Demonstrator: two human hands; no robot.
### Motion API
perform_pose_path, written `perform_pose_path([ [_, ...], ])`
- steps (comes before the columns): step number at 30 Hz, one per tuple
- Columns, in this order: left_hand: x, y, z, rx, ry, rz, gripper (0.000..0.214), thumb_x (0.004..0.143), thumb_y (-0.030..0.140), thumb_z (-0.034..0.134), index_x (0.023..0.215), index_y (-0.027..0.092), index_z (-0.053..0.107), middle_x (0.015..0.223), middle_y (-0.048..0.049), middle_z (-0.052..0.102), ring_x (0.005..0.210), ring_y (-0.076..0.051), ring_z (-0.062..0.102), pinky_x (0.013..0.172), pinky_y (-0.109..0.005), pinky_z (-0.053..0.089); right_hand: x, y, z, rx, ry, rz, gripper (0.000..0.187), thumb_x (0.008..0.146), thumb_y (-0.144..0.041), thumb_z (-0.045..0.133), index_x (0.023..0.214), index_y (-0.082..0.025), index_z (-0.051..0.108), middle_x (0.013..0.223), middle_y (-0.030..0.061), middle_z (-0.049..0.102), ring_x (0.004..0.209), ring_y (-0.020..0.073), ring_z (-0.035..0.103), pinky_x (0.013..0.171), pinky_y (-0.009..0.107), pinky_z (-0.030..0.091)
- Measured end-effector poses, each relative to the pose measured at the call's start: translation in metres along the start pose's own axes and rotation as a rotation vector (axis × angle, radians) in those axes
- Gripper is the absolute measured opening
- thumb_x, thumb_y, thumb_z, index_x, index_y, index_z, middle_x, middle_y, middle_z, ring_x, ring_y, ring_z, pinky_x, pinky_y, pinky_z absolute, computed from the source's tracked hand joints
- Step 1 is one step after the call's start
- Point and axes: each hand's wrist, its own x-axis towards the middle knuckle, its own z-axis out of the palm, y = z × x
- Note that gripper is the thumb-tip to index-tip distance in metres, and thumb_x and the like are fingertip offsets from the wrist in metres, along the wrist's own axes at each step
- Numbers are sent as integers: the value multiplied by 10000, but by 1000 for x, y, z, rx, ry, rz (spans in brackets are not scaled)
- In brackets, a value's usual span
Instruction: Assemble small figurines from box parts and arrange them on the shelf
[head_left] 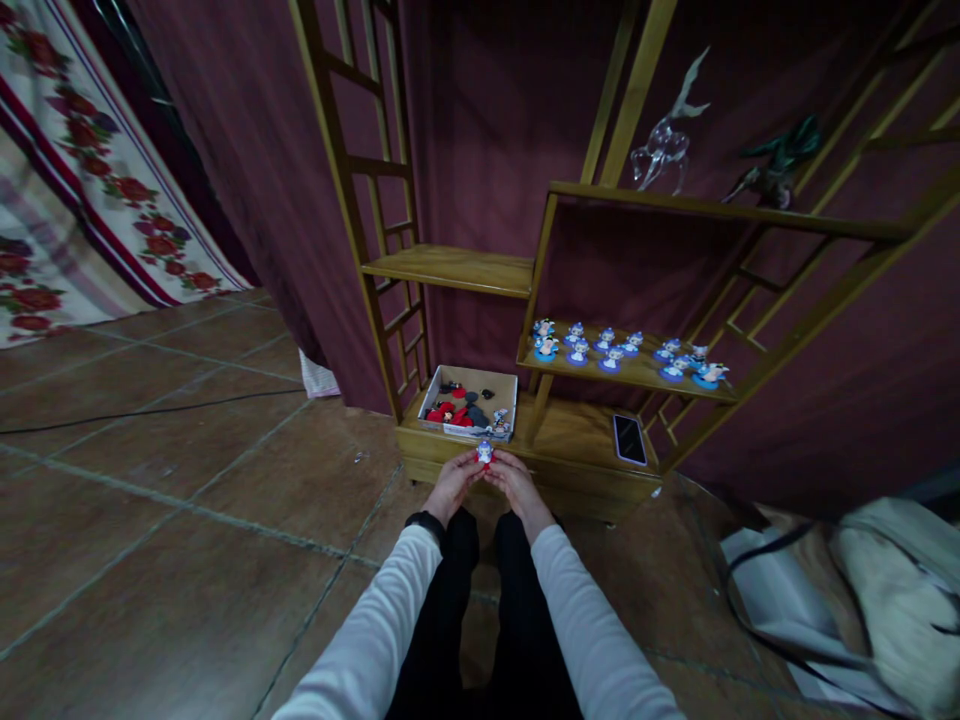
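Note:
My left hand (454, 482) and my right hand (516, 480) meet in front of the low wooden shelf unit (570, 455). Together they pinch a small figurine (484, 454) with a white and blue top and a red base. Just beyond them a shallow cardboard box (510, 383) sits on the bottom board, holding red and dark pieces and another small figurine. On the shelf above to the right stand several matching figurines on blue bases (615, 352).
A phone (629, 438) lies on the bottom board at the right. A glass deer (667, 135) and a dark ornament (780, 155) stand on the top shelf. Bags (862, 590) lie on the floor at right. A cable (150, 410) crosses the tiles at left.

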Motion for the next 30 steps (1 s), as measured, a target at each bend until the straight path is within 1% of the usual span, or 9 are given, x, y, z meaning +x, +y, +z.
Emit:
perform_pose_path([
  [4, 1, -1, 0, -1, -8, 15, 356, 560, 69, 732, 903, 94, 642, 810, -92, 683, 683, -129, 630, 664, -224, 476, 0, 1, -1, -7, 10, 0, 397, 539, -198, 681, 925, -165, 593, 804, 33, 681, 710, 146, 631, 703, 274, 488],
  [10, 0, -1, 0, -19, 25, 1, 250, 641, 66, 665, 887, 101, 638, 799, -88, 684, 683, -128, 635, 670, -224, 494, 1, 2, -2, -31, 31, -3, 377, 550, -214, 664, 918, -167, 596, 752, 24, 681, 673, 139, 629, 676, 265, 484],
  [14, 0, -1, -1, -25, 45, -10, 210, 661, 67, 647, 867, 101, 633, 770, -86, 682, 667, -129, 636, 658, -226, 503, 2, 2, -1, -39, 46, 11, 362, 546, -208, 661, 901, -167, 605, 726, 23, 680, 648, 139, 627, 652, 262, 483],
  [24, -1, -2, -1, -4, 57, 9, 217, 653, 93, 666, 864, 110, 620, 784, -86, 671, 693, -139, 637, 699, -263, 505, 1, 1, 1, -28, 85, -4, 302, 561, -212, 656, 858, -168, 620, 686, 18, 672, 592, 114, 604, 601, 240, 479],
  [30, 0, -3, -2, 0, 53, 15, 241, 639, 84, 675, 876, 104, 636, 801, -94, 676, 702, -136, 633, 698, -254, 496, 2, 1, 1, -40, 92, 5, 305, 558, -210, 658, 859, -171, 622, 686, 18, 670, 587, 112, 601, 587, 233, 476],
])
